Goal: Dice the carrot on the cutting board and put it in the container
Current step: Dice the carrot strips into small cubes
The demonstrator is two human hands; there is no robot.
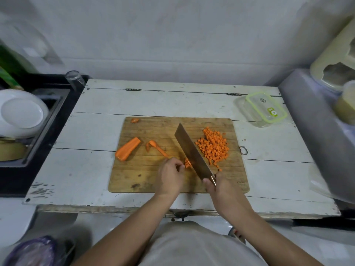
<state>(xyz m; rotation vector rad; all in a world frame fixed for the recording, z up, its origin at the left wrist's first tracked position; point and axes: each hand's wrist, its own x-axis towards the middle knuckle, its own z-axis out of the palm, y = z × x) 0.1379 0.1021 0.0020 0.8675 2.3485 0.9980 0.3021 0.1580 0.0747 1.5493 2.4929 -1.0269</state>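
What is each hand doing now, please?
Left hand: fingers curled, pinching the carrot strips beside the blade.
Right hand: gripping the cleaver by its handle.

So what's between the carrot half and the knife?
A thin carrot strip on bare board, between the half and the knife; head view.

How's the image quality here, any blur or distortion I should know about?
Head view: wide-angle bending curves the table edges; corners smear, blurring the plates at left and jars at right; light is dim and flat; the cleaver and diced carrot are sharp.
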